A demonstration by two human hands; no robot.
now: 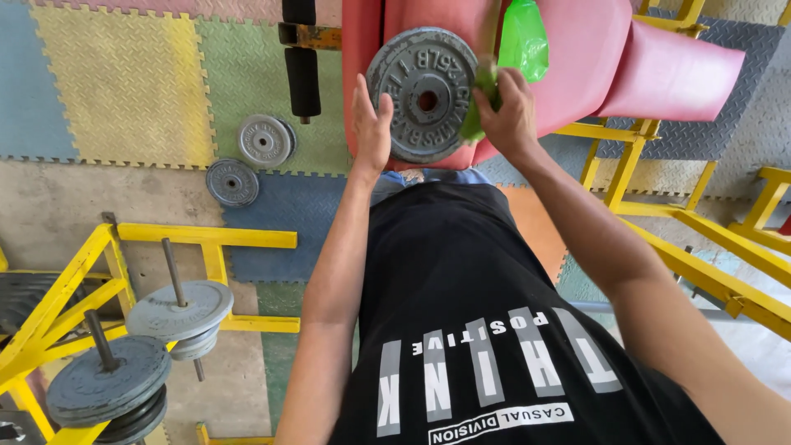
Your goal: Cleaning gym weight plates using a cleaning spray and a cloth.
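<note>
Head view, listed left to right.

Rack (pixel 82 272): yellow frame at 8 o'clock, with grey plates stacked on two upright pegs (pixel 173 276).

Floor mats (pixel 124 82): coloured interlocking tiles at 10 o'clock; two small loose plates (pixel 264 140) lie flat on them, one just below the other.

Roller pad (pixel 302 78): black, at 11 o'clock, hanging beside the bench.

Left hand (pixel 371 124): open, fingers together, palm pressed flat to the left rim of the plate.

Plate (pixel 423 95): grey iron disc at 12 o'clock, standing on edge against the red bench (pixel 577 66), face turned to the camera, centre hole visible. It lies directly between the two hands, its flat face upright; both hands touch it, neither clearly nearer.

Right hand (pixel 511 115): closed on a green cloth (pixel 478 111), pressed to the right rim of the plate.

Spray bottle (pixel 524 37): translucent green, just above the right hand, on the bench.

Frames (pixel 700 264): more yellow tubing at 3 o'clock.
</note>
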